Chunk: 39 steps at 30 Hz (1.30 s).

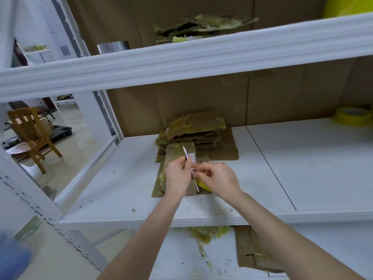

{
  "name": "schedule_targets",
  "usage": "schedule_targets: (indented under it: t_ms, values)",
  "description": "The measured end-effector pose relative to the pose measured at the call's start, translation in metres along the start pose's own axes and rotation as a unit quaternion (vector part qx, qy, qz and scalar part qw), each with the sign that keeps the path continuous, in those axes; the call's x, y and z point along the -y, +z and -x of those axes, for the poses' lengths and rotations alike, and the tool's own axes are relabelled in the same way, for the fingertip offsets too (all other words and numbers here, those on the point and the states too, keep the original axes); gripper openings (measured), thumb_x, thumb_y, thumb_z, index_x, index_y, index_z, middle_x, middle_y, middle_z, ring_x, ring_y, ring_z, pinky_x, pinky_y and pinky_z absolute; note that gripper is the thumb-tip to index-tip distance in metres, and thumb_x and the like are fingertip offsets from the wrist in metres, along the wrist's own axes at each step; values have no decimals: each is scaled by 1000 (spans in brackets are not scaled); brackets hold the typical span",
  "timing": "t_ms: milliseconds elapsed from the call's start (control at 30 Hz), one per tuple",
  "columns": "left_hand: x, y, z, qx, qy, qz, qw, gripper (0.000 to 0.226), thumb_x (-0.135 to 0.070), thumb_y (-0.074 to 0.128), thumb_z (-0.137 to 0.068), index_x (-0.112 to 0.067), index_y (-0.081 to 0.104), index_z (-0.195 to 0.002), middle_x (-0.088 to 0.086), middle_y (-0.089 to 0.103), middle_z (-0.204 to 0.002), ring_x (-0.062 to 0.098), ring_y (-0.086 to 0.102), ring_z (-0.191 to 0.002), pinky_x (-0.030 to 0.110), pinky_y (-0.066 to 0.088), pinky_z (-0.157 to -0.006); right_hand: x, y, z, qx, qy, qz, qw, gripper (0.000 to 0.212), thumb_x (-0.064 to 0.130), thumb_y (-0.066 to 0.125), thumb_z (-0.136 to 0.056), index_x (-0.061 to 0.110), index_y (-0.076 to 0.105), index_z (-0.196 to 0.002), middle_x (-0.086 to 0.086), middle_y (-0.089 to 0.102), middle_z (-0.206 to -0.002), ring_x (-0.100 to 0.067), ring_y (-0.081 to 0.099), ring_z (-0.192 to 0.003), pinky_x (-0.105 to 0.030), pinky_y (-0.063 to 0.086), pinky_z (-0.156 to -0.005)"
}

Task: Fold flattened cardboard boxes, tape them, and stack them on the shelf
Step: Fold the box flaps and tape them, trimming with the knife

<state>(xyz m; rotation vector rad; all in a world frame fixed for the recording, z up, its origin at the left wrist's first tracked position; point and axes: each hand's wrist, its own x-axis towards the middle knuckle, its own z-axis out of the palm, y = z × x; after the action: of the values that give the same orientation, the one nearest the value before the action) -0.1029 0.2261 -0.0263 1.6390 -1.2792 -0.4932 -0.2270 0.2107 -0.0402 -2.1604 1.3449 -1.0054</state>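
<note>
Box (179,153) lies flat on shelf (282,178), directly under both hands. Left hand (177,175) curls round thin metal tool (184,152), slanted across box. Right hand (221,179) pinches tool's middle, fingertips close to left's. Yellow tape (204,185) peeks from beneath right palm. Cardboard stack (193,128) just beyond hands.

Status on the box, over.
Left hand grips metal tool; right hand pinches it. Box lies on shelf beneath. Cardboard stack right behind.
</note>
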Motion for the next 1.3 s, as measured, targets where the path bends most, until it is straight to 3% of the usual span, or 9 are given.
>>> schedule_targets:
  t_ms: [100, 233, 400, 533, 733, 867, 1033, 1167, 1300]
  values:
    - [13, -11, 5, -20, 25, -58, 998, 23, -14, 40, -100, -10, 58, -87, 2, 70, -82, 14, 66, -65, 32, 55, -66, -20, -17, -8, -26, 62, 96, 993, 31, 48, 60, -89, 29, 66, -112, 9, 64, -106, -13, 57, -98, -29, 48, -75]
    - [31, -11, 22, -20, 90, -216, 972, 23, -19, 37, -101, -10, 58, -104, 5, 64, -84, 22, 57, -68, 35, 45, -59, -37, -11, -11, 141, 105, 190, 966, 55, 61, 50, -88, 29, 51, -132, 1, 64, -121, -23, 55, -115, -34, 44, -91]
    - [41, 3, 30, 21, 111, -245, 963, 33, -19, 36, -102, -11, 53, -130, 11, 65, -107, 29, 62, -93, 36, 47, -75, -37, -2, -8, 162, 75, 192, 965, 35, 56, 50, -90, 29, 63, -108, -3, 65, -104, -25, 59, -102, -30, 38, -68]
    - [46, 5, 27, 12, 117, -262, 958, 34, -20, 35, -103, -12, 52, -131, 11, 65, -107, 28, 63, -93, 34, 45, -73, -34, -13, -9, 147, 66, 231, 960, 36, 58, 49, -90, 37, 60, -117, 0, 65, -111, -23, 57, -106, -29, 37, -73]
    - [47, 6, 26, 7, 113, -287, 951, 33, -19, 33, -103, -11, 54, -127, 10, 65, -97, 26, 63, -86, 28, 41, -66, -33, -18, -7, 125, 73, 290, 946, 42, 58, 41, -95, 31, 45, -128, -3, 65, -113, -25, 58, -105, -34, 39, -87]
    - [45, 5, 27, 6, 108, -299, 948, 31, -17, 34, -103, -9, 56, -123, 8, 65, -90, 24, 62, -78, 24, 39, -60, -36, -21, -9, 131, 75, 318, 936, 39, 53, 35, -99, 29, 45, -127, -3, 65, -112, -25, 60, -102, -35, 36, -84]
    - [41, 6, 27, -6, 99, -297, 950, 27, -14, 36, -103, -7, 60, -112, -1, 52, -75, 16, 47, -64, 22, 31, -57, -40, -36, -6, 157, 99, 229, 956, 38, 48, 41, -99, 38, 43, -135, -6, 60, -125, -25, 53, -116, -34, 38, -93]
    - [33, 4, 27, -6, 75, -239, 968, 26, -13, 41, -101, -8, 64, -112, 1, 55, -73, 14, 47, -59, 18, 29, -49, -39, -28, -8, 144, 108, 208, 961, 29, 44, 42, -99, 41, 50, -127, -4, 62, -122, -24, 54, -112, -35, 38, -91]
    - [23, -2, 37, -59, 100, -243, 963, 31, -16, 40, -101, -13, 59, -126, 5, 66, -89, 20, 56, -75, 23, 40, -62, -38, -26, -11, 141, 118, 185, 965, 22, 44, 48, -97, 39, 52, -118, -1, 62, -117, -23, 55, -106, -34, 41, -86]
